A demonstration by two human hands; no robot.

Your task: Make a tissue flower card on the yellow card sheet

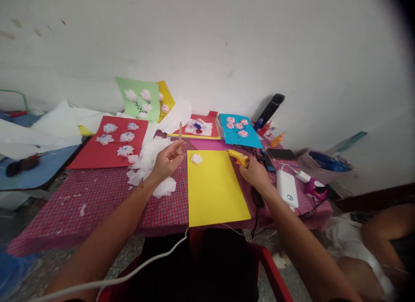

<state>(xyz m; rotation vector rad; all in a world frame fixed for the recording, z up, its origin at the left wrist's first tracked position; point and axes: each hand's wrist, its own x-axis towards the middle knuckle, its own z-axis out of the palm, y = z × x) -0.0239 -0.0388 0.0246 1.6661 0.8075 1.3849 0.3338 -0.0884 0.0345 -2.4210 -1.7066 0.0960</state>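
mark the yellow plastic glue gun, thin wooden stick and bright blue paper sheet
Yellow glue gun [237,155]: head view, body
Wooden stick [180,136]: head view, shaft
Blue paper sheet [253,138]: head view, bare right side

No words, brands or numbers can be read; the small round mark [290,197] on the white device [286,185], right of the right hand [255,171], is too blurred.

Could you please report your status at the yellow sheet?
Left hand holding wooden pencil. Right hand gripping yellow glue gun. One white flower on yellow sheet, top left. Tissue scraps left of it, none overlapping.
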